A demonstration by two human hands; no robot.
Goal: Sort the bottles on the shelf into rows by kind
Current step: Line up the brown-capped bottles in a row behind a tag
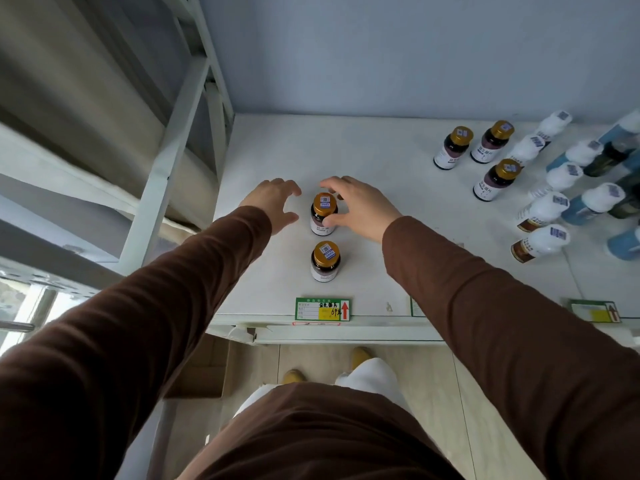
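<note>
Bottles in front row: two brown gold-capped bottles stand upright on the white shelf [277, 150], long axes vertical, caps up, one behind the other in a line running from the shelf's front edge toward the back wall.
Rear bottle [324, 213]: stands between the two hands, its white label facing the front edge.
Front bottle [325, 260]: stands just behind the green price tag [322, 309] on the shelf lip, apart from both hands.
Right hand [356, 209]: fingers curled loosely around the rear bottle, the thumb touching its shoulder just below the cap; the fingertips reach past it, and a further gold cap shows partly hidden behind them.
Left hand [275, 202]: spread and curved, just beside the rear bottle on its left, not touching it.
Other gold-capped bottles [495, 161]: three, upright, grouped at the right rear of the shelf, well apart from the hands.
White-capped bottles [550, 202]: upright in a loose cluster at the far right, brown and blue bodies mixed; the wide lens makes them seem to lean outward.
Sleeves: brown, on both arms.
</note>
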